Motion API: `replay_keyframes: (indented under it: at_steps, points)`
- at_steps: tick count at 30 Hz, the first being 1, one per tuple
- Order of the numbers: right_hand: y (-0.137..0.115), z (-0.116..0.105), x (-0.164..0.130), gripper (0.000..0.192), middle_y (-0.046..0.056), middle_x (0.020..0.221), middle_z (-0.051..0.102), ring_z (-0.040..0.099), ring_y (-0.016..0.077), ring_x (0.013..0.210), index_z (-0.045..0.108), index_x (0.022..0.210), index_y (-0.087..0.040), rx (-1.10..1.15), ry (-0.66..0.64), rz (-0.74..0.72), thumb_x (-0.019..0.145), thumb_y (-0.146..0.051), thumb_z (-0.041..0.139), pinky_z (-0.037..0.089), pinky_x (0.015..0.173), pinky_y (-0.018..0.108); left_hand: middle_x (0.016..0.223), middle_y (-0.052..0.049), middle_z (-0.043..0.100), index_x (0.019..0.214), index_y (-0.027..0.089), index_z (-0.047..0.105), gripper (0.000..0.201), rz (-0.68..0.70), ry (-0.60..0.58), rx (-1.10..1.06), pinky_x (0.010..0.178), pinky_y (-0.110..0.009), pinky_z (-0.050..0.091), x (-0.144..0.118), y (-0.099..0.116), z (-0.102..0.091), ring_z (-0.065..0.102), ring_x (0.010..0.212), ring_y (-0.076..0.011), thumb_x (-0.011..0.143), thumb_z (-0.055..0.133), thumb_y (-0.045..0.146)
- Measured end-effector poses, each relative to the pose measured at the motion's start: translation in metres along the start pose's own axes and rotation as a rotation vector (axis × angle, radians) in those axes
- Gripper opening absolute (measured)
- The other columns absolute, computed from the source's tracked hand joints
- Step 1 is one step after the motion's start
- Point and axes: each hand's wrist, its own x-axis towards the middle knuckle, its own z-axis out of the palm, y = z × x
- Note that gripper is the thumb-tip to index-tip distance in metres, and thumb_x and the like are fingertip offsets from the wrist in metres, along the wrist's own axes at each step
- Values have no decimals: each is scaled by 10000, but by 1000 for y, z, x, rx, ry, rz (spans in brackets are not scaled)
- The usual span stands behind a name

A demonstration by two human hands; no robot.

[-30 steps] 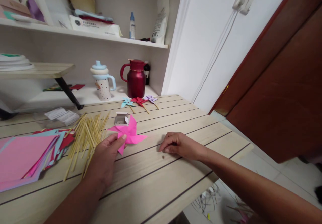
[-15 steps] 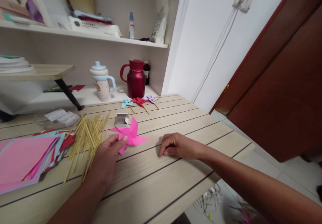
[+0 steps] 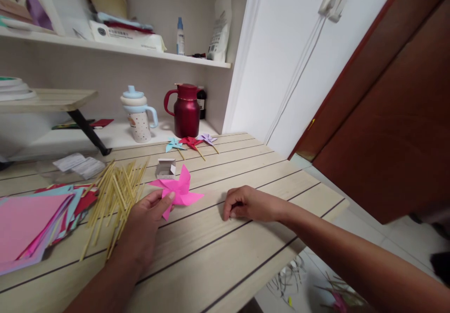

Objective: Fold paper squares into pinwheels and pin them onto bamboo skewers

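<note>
My left hand (image 3: 145, 224) pinches a bright pink paper pinwheel (image 3: 179, 191) by its near edge, holding it just over the slatted wooden table (image 3: 218, 247). My right hand (image 3: 248, 204) rests on the table to the right of the pinwheel, fingers curled down against the boards; whatever lies under the fingertips is hidden. A small open white box (image 3: 166, 167) sits just behind the pinwheel. A spread of thin bamboo sticks (image 3: 114, 193) lies left of my left hand.
A stack of coloured paper sheets (image 3: 30, 221) lies at the left. Three small finished pinwheels (image 3: 191, 143) lie at the back near a red jug (image 3: 185, 110) and a spotted cup (image 3: 138, 115). The table's edge drops to the floor on the right.
A tiny dark item near my right hand's fingers a second ago is now covered by that hand. The left hand keeps hold of the pink pinwheel; the view shifted slightly.
</note>
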Motion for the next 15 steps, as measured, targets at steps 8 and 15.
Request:
replay_keyframes:
  at_steps: [8, 15]
  points:
    - [4, -3, -5, 278, 12, 837, 689, 592, 127, 750, 764, 866, -184, 21, 1, 62, 750, -42, 556, 454, 668, 214, 751, 12, 689, 765, 187, 734, 256, 27, -25, 35, 795, -244, 416, 3, -3, -2, 576, 806, -164, 626, 842, 373]
    - [5, -7, -13, 241, -3, 785, 684, 571, 113, 684, 754, 839, -182, 34, 19, 123, 721, -54, 586, 436, 613, 202, 790, 5, 705, 794, 193, 740, 270, 33, -39, 36, 790, -248, 424, 0, -1, 0, 589, 816, -170, 622, 840, 376]
